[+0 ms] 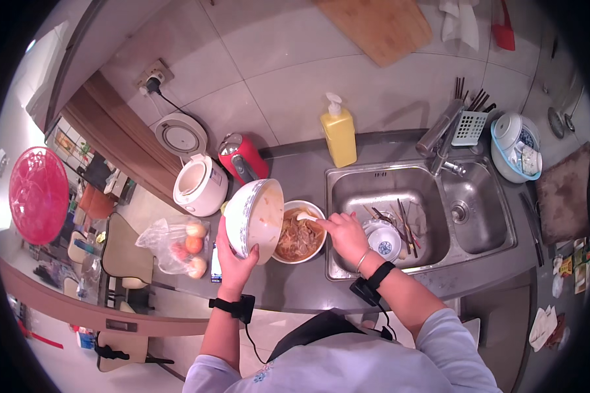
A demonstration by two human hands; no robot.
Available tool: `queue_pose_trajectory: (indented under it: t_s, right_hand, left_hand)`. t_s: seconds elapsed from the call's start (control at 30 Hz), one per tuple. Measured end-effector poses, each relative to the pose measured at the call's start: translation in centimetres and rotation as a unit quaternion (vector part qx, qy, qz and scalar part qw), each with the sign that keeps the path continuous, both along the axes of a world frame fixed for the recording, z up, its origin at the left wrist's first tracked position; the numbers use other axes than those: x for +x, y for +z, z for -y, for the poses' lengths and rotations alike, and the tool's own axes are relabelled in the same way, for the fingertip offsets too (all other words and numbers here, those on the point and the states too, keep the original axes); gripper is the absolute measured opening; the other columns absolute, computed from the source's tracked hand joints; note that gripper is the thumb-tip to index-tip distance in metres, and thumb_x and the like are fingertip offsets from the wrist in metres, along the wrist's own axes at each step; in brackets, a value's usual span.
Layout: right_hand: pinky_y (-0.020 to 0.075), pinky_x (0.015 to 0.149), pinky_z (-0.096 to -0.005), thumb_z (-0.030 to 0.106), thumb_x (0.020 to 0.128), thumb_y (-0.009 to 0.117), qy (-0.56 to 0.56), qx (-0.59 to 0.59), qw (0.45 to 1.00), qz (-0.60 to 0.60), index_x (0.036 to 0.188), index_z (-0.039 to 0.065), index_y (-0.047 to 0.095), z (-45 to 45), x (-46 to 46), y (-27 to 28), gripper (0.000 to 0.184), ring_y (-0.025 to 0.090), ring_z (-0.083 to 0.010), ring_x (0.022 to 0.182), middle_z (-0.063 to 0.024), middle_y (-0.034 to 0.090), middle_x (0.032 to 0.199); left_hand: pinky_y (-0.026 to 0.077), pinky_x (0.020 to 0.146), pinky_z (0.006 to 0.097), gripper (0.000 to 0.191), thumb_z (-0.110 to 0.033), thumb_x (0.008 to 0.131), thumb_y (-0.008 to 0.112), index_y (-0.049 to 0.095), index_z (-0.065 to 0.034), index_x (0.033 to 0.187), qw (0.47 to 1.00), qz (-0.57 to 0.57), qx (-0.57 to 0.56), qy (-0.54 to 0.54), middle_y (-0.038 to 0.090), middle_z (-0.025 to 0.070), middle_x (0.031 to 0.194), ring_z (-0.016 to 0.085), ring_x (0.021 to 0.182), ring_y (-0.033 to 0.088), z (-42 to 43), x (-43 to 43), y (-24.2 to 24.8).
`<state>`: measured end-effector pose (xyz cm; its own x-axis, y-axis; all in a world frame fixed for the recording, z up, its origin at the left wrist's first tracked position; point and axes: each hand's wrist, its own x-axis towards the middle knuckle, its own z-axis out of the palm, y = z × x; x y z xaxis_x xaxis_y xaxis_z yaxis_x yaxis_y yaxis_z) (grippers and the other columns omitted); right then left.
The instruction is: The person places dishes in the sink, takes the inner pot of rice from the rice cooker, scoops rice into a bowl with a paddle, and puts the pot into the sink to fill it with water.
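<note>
My left hand [238, 265] grips a large white bowl [238, 216] with a blue pattern, tilted on its side. Smears of sauce and a few food scraps cling to its inner wall. Just right of it, a second white bowl [319, 206] stands on the counter, filled with stewed meat and noodle-like food [297, 240] in reddish-brown broth. My right hand [346, 238] holds a white spoon [307, 216] by the handle, its head over the food. Below that hand, in the large sink basin [435, 206], lie small patterned bowls [384, 244] and several chopsticks [404, 221].
Behind the bowls stand a red kettle [253, 159] and a white rice cooker [204, 189], lid up. A bag of fruit [177, 245] and a phone [216, 265] lie left. A yellow pump bottle [340, 140], faucet [440, 159] and dish basin [501, 159] line the back.
</note>
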<state>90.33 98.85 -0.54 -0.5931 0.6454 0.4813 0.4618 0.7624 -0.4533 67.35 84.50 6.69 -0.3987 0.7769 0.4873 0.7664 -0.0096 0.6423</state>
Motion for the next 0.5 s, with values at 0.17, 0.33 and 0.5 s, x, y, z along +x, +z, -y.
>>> queue_pose_trajectory:
  t_s: [0.17,0.33,0.5]
  right_hand:
    - [0.0431,0.079,-0.0379,0.005,0.077,0.052,0.01,0.001,0.999,0.05,0.105,0.013,0.064,0.5,-0.9,-1.7,0.031,0.055,-0.0237,0.091,-0.0048,0.057,0.086]
    - [0.0438,0.079,-0.0386,0.003,0.074,0.053,0.031,0.004,0.997,0.068,0.1,0.011,0.066,1.2,-0.6,-0.4,0.03,0.056,-0.0244,0.088,-0.0059,0.058,0.085]
    - [0.0426,0.078,-0.0362,0.004,0.074,0.053,0.069,0.038,0.993,0.089,0.1,0.012,0.066,3.3,-2.9,0.2,0.03,0.057,-0.0222,0.086,-0.0044,0.058,0.083]
  left_hand:
    - [0.035,0.102,0.0397,0.091,-0.011,0.063,0.073,0.025,-0.0018,0.141,0.999,-0.002,0.003,0.032,0.04,0.0186,0.13,0.031,0.12,0.042,1.2,-0.7,0.0]
    - [0.03,0.106,0.0392,0.088,-0.013,0.066,0.07,0.026,0.0002,0.141,0.999,0.015,-0.009,0.029,0.039,0.0175,0.134,0.029,0.124,0.04,3.4,-2.5,-0.2]
    - [0.033,0.103,0.0395,0.089,-0.013,0.065,0.072,0.026,-0.0007,0.141,0.999,0.046,0.006,0.02,0.04,0.0188,0.131,0.03,0.122,0.042,4.3,-4.4,-1.2]
